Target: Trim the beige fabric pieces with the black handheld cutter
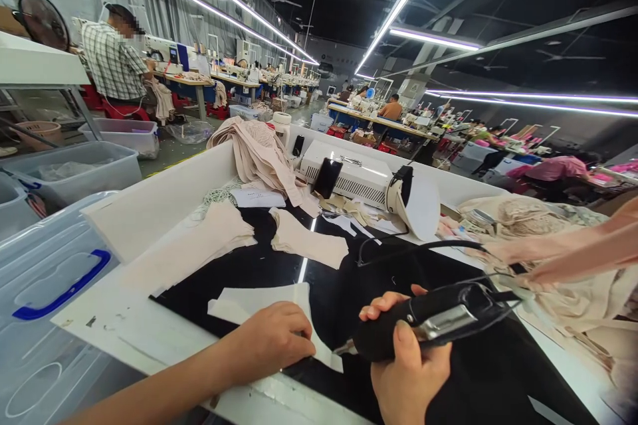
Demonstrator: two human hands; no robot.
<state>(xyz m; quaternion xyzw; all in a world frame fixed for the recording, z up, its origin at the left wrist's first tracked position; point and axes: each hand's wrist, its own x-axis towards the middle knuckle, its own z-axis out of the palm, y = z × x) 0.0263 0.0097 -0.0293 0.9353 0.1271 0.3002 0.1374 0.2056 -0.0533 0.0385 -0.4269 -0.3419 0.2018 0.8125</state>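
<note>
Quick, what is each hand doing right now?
Left hand: pressed flat on the white fabric piece.
Right hand: closed around the black handheld tool.

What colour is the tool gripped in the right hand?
Black, with a silvery metal part on its side. The tool in the right hand shows best in the head view.

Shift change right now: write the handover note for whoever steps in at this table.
Left hand: flat on the white fabric piece, pinning it to the black work surface.
Right hand: gripping the black corded hand tool, tip at the piece's lower right edge.
Nearby: two beige fabric stacks lie farther back and a white machine stands behind them.
Done: cannot tell from this view.
Left: the piece under the hand, plus the stacks, apparently.
</note>
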